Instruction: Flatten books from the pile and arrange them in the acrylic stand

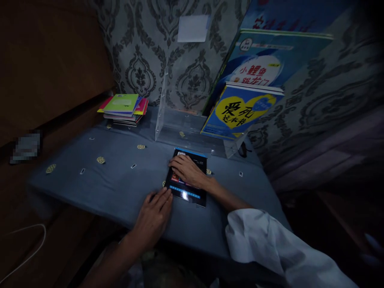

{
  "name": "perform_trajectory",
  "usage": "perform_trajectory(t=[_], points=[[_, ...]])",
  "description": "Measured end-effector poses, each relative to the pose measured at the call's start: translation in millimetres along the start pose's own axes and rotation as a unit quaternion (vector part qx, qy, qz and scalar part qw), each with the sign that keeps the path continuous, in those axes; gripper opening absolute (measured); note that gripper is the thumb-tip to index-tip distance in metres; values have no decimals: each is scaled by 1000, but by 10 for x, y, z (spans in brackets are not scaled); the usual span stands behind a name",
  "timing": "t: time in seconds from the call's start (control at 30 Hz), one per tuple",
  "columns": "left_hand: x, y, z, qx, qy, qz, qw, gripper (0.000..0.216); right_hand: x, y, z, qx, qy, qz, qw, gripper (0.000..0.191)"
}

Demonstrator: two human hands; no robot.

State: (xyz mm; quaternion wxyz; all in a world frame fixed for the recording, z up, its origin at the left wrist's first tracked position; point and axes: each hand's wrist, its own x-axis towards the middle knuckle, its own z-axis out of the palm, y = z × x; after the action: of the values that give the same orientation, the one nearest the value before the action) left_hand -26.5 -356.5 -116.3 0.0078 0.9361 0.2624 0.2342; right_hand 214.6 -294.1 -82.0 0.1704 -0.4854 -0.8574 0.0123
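A thin black book with blue strips along its top and bottom lies flat on the blue tablecloth. My right hand rests palm down across its middle, fingers stretched toward the left edge, covering part of the cover. At the lower left corner, my left hand lies with its fingers extended and their tips touching the book's edge. Neither hand grips anything that I can see. Beyond the book stands a clear acrylic rack, its right side holding upright picture books, a blue one with a yellow heart in front.
A stack of books with a lime green one on top sits at the table's back left. Patterned wallpaper rises behind, bearing a white card. Brown wooden furniture borders the left. A white cable curves at lower left.
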Motion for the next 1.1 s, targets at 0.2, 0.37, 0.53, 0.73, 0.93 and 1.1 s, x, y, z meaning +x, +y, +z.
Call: perform_trajectory(t=[0.2,0.37,0.53,0.73,0.93,1.1], points=[[17,-2,-16,4,-3,6,1000,41,77,227,2,2,-5,37,999,28],[34,-9,-31,12,9,18,1000,38,93,395,67,-4,23,84,996,30],[61,-17,-64,13,19,29,999,36,80,495,159,14,52,118,992,32],[146,-72,-166,-4,-27,18,999,36,86,544,187,46,67,128,988,32],[378,-209,-134,7,-68,20,997,39,95,537,166,48,63,134,988,32],[781,-392,-86,-1,-97,41,994,37,99,558,148,71,65,138,986,31]])
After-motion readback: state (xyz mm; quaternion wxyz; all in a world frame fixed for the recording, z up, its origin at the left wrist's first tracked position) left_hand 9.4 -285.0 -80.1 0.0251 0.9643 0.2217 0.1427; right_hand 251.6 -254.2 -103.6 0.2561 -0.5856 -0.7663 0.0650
